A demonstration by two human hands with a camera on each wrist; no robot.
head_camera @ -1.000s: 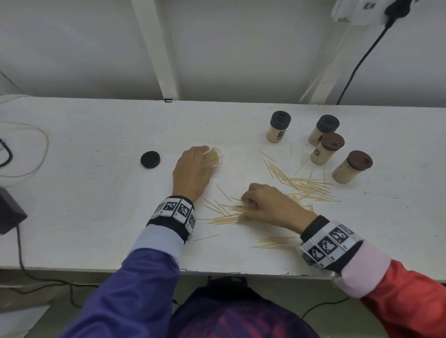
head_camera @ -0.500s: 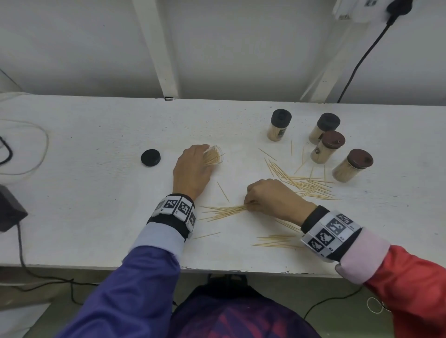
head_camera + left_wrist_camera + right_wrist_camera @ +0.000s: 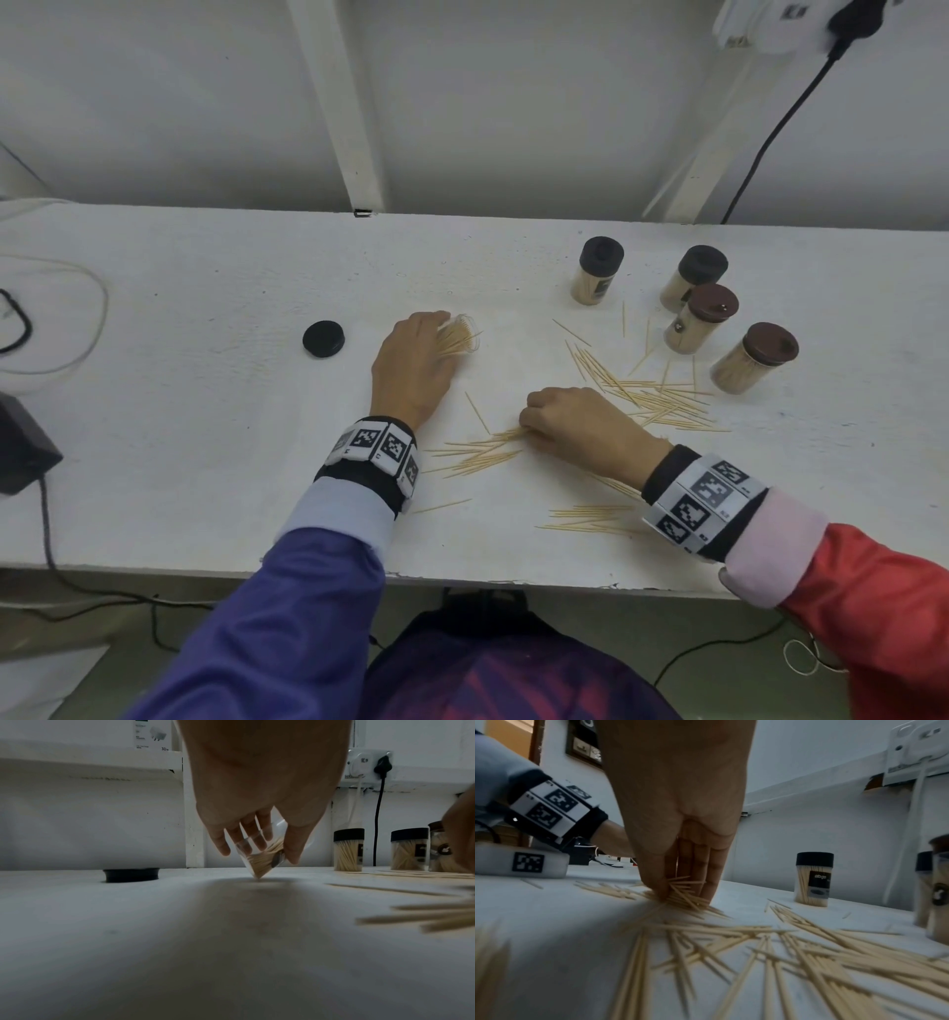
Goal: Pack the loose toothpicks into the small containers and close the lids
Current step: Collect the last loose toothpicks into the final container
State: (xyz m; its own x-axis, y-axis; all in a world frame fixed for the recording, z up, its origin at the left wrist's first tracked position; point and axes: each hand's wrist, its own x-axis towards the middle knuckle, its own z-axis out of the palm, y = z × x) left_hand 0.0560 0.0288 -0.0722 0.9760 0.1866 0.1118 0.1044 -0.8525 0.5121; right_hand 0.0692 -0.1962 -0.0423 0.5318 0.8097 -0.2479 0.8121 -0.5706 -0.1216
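You have a white surface [image 3: 179, 462] before you. Loose toothpicks [image 3: 652, 398] lie scattered on it, your landmark. Beyond and right of them stand four lidded containers [image 3: 595, 272]. Well left of them a black lid [image 3: 322, 338] lies flat, and farther left a black box [image 3: 20, 444] sits at the edge.

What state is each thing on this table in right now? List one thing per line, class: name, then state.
Open container: tilted, lid off, partly filled, held by the left hand.
Loose black lid: lying flat on the table, apart from the left hand.
Four lidded containers: upright, closed, full.
Loose toothpicks: scattered on the table.
Right hand: fingertips pinching a small bunch of toothpicks.
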